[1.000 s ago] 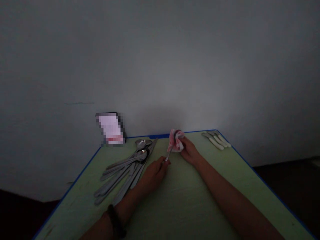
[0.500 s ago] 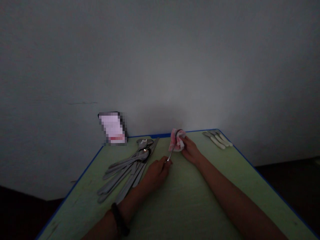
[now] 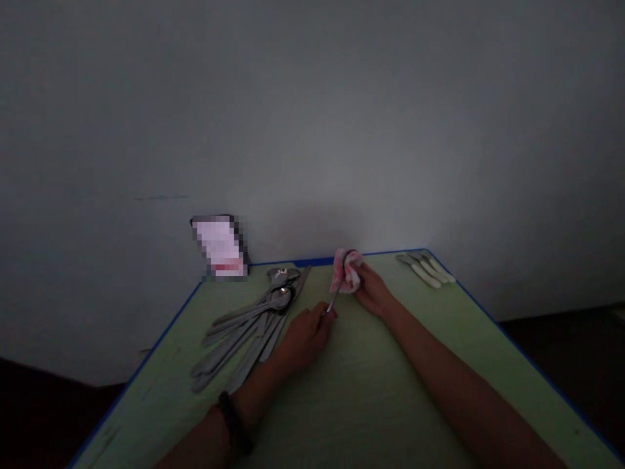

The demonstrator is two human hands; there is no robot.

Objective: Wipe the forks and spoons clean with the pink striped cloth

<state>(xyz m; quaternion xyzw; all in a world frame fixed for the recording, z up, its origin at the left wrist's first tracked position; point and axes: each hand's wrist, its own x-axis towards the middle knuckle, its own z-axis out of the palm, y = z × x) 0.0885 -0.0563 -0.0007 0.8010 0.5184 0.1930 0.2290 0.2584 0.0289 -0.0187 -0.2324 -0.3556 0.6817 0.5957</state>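
Note:
My left hand (image 3: 310,329) is closed around the handle of a piece of cutlery (image 3: 334,298), whose thin shiny metal neck slants up and away. Its head is covered by a pink-and-white cloth (image 3: 347,272), so I cannot tell its exact kind. My right hand (image 3: 372,290) is closed on that cloth and presses it around the far end. Just left of my left hand lies a loose pile of metal cutlery (image 3: 244,332), with several spoons and table knives, handles toward me.
Several white-handled pieces of cutlery (image 3: 430,272) lie side by side at the table's far right corner. A blurred phone (image 3: 221,246) leans on the wall at the far left. The pale green table (image 3: 371,404) has a blue edge and meets the grey wall (image 3: 312,130).
Both hands hold nearly the same place, with the cloth still around the cutlery's head. The whole view has shifted very slightly.

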